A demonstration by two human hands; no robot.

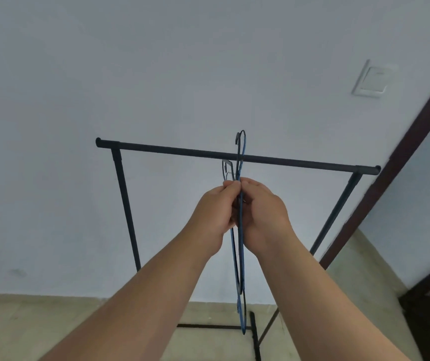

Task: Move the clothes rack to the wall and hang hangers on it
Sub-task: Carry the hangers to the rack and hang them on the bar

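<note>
Blue and black thin wire hangers (240,256) are being gripped edge-on by left hand (215,212) and right hand (263,212), likely separating one, just below the black metal clothes rack (182,151).

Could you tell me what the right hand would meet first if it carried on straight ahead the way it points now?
Probably the rack's top bar: the right hand points up and forward at it, gripping the hangers with the left hand. Depth is unclear.
</note>
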